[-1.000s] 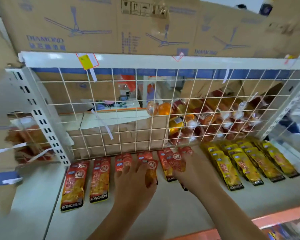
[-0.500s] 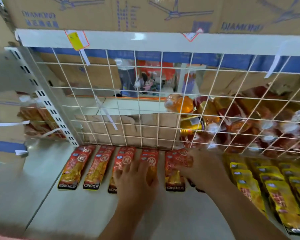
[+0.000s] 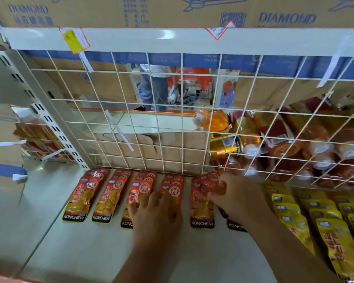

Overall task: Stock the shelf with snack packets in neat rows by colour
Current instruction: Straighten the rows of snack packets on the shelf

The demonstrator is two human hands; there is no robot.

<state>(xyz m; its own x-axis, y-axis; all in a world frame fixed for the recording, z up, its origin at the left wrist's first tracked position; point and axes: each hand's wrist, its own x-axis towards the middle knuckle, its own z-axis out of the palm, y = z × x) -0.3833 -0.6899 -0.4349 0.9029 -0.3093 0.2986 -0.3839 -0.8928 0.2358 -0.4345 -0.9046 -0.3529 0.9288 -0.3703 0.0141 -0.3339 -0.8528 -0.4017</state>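
While left grip (image 3: 156, 216) lies flat (fingers straight) on the row (image 3: 110, 196), right grip (image 3: 240, 201) pinches a red packet (image 3: 209, 183).

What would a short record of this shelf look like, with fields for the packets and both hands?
shelf: white, wire grid behind
red packets: overlapping columns on the left, labels toward the front
yellow packets: columns on the right
left hand: fingers flat on red columns
right hand: pinches a red packet beside the grid
behind grid: orange bottle, gold can
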